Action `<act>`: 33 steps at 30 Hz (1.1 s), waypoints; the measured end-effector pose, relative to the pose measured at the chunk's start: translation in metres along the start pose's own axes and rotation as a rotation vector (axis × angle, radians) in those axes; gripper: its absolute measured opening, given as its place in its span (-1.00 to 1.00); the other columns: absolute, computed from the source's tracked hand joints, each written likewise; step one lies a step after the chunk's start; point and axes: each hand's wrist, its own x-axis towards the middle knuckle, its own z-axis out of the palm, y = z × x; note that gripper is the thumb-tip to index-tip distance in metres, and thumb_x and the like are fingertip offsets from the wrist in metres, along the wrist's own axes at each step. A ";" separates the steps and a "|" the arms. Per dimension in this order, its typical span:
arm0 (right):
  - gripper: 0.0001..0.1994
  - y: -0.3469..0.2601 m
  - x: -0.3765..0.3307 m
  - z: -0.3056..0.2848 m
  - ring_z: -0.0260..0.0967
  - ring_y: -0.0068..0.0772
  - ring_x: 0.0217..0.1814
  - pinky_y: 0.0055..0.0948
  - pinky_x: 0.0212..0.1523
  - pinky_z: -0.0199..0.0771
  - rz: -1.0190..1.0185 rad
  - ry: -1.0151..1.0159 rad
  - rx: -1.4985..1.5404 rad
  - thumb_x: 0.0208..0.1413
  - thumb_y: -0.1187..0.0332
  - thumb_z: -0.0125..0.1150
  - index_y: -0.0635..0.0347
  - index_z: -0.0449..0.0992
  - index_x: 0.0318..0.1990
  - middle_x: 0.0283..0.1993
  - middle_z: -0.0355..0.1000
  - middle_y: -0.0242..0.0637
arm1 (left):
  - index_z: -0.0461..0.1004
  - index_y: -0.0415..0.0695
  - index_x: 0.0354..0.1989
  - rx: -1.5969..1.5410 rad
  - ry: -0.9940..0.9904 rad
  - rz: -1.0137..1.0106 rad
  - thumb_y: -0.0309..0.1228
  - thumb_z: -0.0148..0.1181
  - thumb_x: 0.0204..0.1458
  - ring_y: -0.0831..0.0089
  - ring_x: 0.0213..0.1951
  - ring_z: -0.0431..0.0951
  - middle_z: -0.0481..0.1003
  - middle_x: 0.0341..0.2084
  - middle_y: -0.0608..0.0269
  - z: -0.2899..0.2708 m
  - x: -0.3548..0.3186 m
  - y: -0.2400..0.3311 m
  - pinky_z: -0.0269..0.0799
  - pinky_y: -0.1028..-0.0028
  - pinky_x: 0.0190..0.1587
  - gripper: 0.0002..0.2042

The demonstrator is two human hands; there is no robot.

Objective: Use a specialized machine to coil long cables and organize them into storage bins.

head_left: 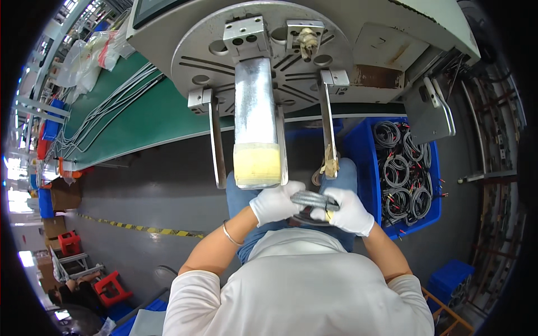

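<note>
Both my hands wear white gloves and meet over my lap, below the machine's arms. Between them is a coiled bundle of grey cable (315, 200). My left hand (277, 202) grips one side of the coil with its fingers curled round it. The other side is in my right hand (348, 213), where a small yellow bit shows by the fingers. In front of me stands a round slotted metal plate (185, 59) with several projecting arms. The widest arm (255, 106) has yellow tape wrapped round its end.
At my right a blue crate (367, 168) holds several coiled grey cables (397, 171). Long grey cables (115, 101) lie across the green bench (151, 120) at the left. Red stools (114, 287) and another person (78, 297) are at the lower left.
</note>
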 end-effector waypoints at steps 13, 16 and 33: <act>-0.86 0.034 -0.012 -0.011 0.32 -0.61 -0.60 -0.54 -0.37 0.44 0.059 -0.108 0.659 -0.01 0.48 0.30 0.31 0.45 -0.37 -0.61 0.35 -0.37 | 0.43 -0.26 -0.38 -0.791 0.161 -0.281 -0.33 0.21 0.07 0.58 -0.76 0.34 0.38 -0.76 0.28 0.016 -0.005 0.002 0.22 0.59 -0.70 -0.79; -0.75 0.048 -0.015 0.002 0.20 -0.56 -0.74 -0.46 -0.46 0.43 -0.050 -0.075 0.917 0.16 0.41 0.13 0.16 0.28 -0.55 -0.76 0.19 -0.43 | 0.37 -0.22 -0.28 -1.009 0.105 -0.314 -0.48 0.17 0.08 0.59 -0.75 0.30 0.35 -0.70 0.33 0.018 0.008 0.006 0.22 0.61 -0.68 -0.88; -0.67 0.136 -0.046 -0.248 0.43 -0.30 -0.40 -0.34 -0.31 0.48 0.227 1.158 -0.245 0.00 0.26 0.30 0.31 0.43 -0.18 -0.39 0.48 -0.24 | 0.47 -0.23 -0.31 -0.636 0.183 -0.618 -0.37 0.11 0.10 0.59 -0.45 0.34 0.41 -0.51 0.37 -0.006 -0.039 -0.115 0.33 0.56 -0.35 -0.84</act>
